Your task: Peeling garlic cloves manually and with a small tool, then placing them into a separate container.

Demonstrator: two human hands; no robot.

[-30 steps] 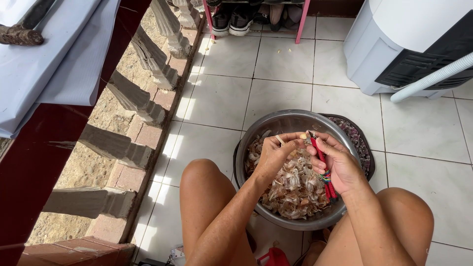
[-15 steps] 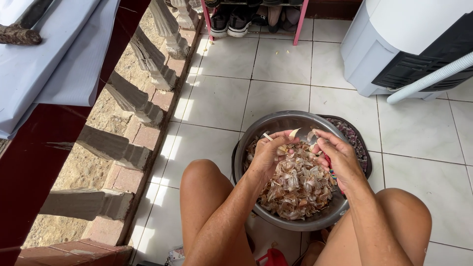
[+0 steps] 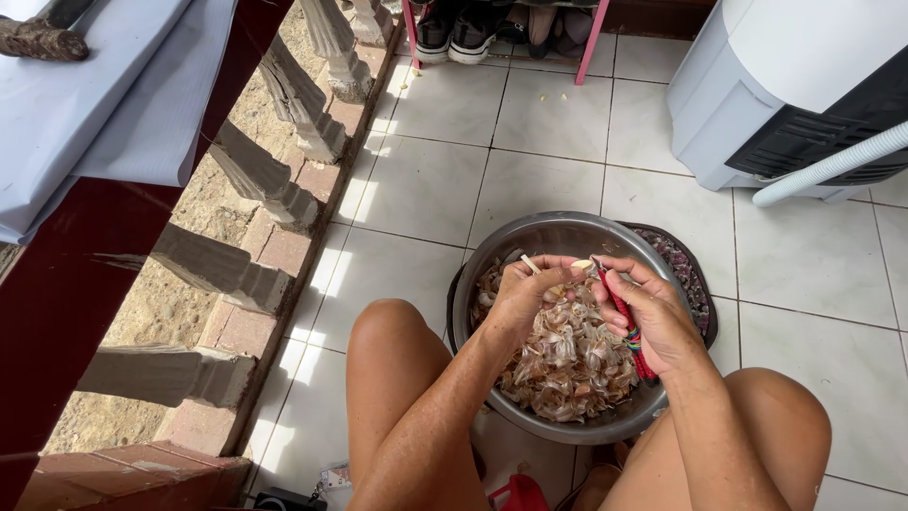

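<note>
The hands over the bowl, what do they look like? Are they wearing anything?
Both arms are bare, with no sleeves and no gloves. The left hand wears nothing that shows. The right hand has no ring or watch in view either. The legs are bare too.

Both hands [image 3: 591, 298] over garlic-skin bowl [image 3: 492, 260]

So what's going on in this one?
A seated person is peeling garlic over a metal bowl heaped with papery garlic skins. The left hand pinches a pale clove, while the right hand works at it with a red-handled knife. The bowl sits on a tiled floor between the knees.
</note>
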